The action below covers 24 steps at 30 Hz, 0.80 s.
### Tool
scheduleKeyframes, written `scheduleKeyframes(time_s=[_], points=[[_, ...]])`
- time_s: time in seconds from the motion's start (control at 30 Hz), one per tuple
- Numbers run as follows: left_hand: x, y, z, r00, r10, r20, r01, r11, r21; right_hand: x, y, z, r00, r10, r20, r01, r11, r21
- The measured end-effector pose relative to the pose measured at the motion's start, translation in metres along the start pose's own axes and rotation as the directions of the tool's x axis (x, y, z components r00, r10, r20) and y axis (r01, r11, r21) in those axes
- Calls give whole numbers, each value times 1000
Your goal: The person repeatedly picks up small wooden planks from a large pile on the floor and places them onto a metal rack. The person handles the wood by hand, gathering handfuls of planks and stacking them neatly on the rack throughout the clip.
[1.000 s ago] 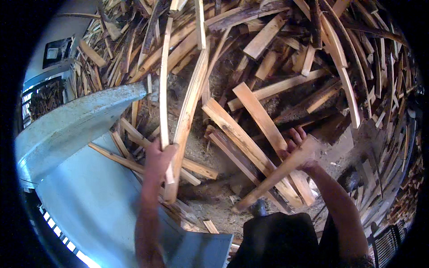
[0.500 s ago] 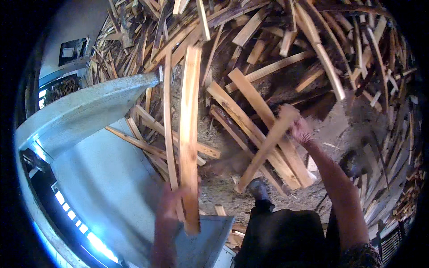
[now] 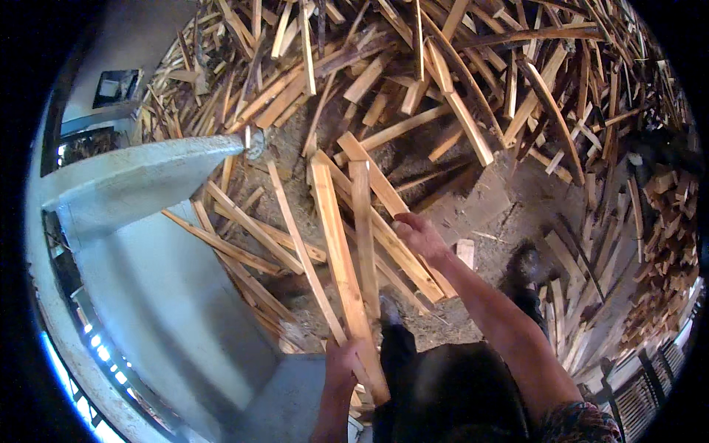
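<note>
My left hand (image 3: 348, 362), low in the middle, grips a thin wooden strip (image 3: 295, 232) and a wider pale plank (image 3: 342, 255), both slanting up and away. Beside the wide plank stands a shorter, darker board (image 3: 363, 221), partly overlapping the boards behind it; what supports it is unclear. My right hand (image 3: 421, 236) has its fingers curled at the edge of a flat plank (image 3: 384, 184) that slants down to the right. Another plank (image 3: 406, 251) with a dark streak lies alongside that one.
A heap of split wood (image 3: 458, 44) fills the far side. At left stands a pale blue metal machine (image 3: 162, 273) with a raised rim, and loose sticks (image 3: 255, 229) lie against it. A stack of wood pieces (image 3: 661, 251) rises at far right. My dark-clad leg (image 3: 399, 347) is close below.
My right hand has let go of the short board, which now stands beside the wide plank, and has moved left to another plank. My left hand has shifted right with its pieces.
</note>
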<state>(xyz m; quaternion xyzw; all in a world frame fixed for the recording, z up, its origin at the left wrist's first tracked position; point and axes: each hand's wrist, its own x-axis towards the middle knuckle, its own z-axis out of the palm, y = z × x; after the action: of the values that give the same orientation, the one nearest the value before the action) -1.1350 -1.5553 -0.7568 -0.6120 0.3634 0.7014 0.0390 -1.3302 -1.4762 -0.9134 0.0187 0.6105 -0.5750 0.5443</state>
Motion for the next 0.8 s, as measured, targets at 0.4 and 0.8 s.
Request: scheduleKeyframes(time_s=[0.4, 0.8], points=[[31, -52, 39, 987, 102, 128, -131, 959, 250, -68, 10, -28, 998, 26, -51, -28, 999, -45], [204, -111, -7, 871, 438, -220, -251, 784, 568, -27, 42, -47, 958, -287, 12, 228, 736, -637]])
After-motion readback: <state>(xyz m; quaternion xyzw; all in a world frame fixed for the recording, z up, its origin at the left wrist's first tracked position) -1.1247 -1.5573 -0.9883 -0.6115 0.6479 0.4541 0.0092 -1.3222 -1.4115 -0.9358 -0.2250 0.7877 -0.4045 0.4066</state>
